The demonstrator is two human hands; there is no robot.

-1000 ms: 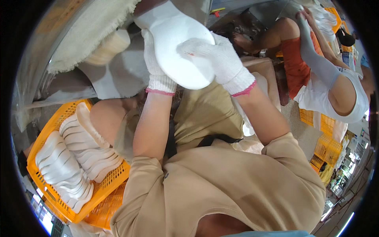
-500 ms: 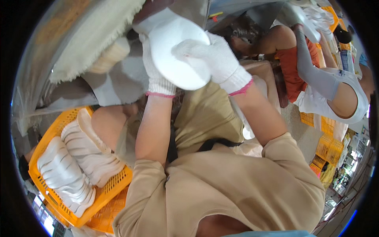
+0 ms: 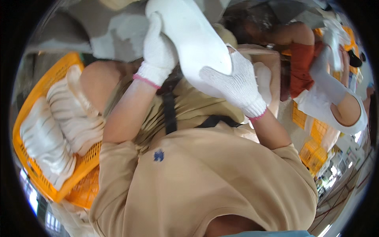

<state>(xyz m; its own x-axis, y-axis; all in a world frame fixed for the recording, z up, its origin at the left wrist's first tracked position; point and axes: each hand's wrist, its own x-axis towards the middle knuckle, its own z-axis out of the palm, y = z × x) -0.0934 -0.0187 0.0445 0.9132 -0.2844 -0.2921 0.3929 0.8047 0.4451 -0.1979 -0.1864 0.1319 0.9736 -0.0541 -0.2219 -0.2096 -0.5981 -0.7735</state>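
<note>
A smooth white shoe sole (image 3: 193,35), long and waisted in the middle, slants between my two gloved hands above my lap. My left hand (image 3: 160,49), in a white knit glove, is closed on its left edge, the thumb pointing up along it. Around the near end is my right hand (image 3: 239,79), its thumb lying across the sole's upper face. The fingers beneath are hidden. To my left, two rows of similar white soles (image 3: 47,138) stand packed in an orange plastic crate (image 3: 79,172).
Grey-stained sheeting (image 3: 122,35) covers the work area ahead. Beside my right hand is a pinkish container with a pale sole (image 3: 263,81) in it. Farther right sits another person in red-orange shorts (image 3: 303,71). Yellow crates (image 3: 314,156) stand behind that person.
The sole has turned and now shows its length. My right hand has moved down to its near end, and my left hand holds the side. The view has shifted too.
</note>
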